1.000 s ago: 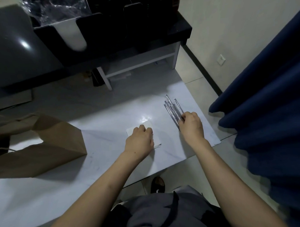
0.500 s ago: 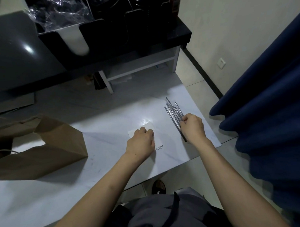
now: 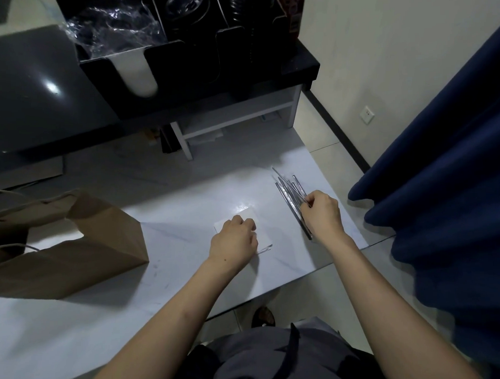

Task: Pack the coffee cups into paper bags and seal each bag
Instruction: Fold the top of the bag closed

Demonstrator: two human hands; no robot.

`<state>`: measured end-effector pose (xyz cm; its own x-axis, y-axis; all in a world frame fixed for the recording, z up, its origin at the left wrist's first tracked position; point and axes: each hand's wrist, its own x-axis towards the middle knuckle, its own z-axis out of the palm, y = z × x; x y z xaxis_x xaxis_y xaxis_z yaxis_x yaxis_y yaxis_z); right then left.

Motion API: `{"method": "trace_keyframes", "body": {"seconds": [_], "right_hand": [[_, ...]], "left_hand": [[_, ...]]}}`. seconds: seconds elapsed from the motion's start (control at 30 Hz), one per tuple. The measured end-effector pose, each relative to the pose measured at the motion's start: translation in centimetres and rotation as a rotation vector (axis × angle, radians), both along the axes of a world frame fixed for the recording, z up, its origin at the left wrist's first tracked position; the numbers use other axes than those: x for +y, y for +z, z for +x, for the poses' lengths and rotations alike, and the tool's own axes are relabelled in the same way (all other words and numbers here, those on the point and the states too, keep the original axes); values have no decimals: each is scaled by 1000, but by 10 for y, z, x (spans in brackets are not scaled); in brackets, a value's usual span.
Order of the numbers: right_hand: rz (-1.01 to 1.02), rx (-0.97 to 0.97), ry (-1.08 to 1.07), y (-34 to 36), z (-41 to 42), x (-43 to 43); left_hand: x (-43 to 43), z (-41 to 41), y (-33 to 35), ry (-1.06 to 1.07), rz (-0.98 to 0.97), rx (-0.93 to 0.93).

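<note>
A brown paper bag (image 3: 75, 252) lies on its side at the left of the white marble table (image 3: 173, 214), its mouth facing left with twine handles. My left hand (image 3: 235, 242) rests with curled fingers on a small stack of white napkins (image 3: 260, 228) in the table's middle. A bundle of wrapped straws (image 3: 288, 193) lies near the right edge. My right hand (image 3: 323, 213) pinches one straw out of that bundle. No coffee cup shows on the table.
A black counter (image 3: 41, 91) stands behind the table with a black organiser (image 3: 182, 64) holding white cups, dark lids and crumpled plastic wrap. A dark blue curtain (image 3: 447, 182) hangs close at the right. A wall socket (image 3: 367, 115) sits low on the wall.
My right hand has drawn back slightly and lifted one straw from the bundle. My left hand stays on the napkins. The view has tilted down a little.
</note>
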<state>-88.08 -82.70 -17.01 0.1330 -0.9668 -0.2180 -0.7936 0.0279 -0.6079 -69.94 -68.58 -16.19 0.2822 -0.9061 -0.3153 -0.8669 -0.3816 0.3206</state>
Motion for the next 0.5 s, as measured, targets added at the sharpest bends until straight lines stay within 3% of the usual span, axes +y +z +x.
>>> {"method": "trace_keyframes", "body": {"seconds": [0.5], "right_hand": [[-7,-219,-44,1,0,3]], "left_hand": [[7,3,8,22,-5,4]]}}
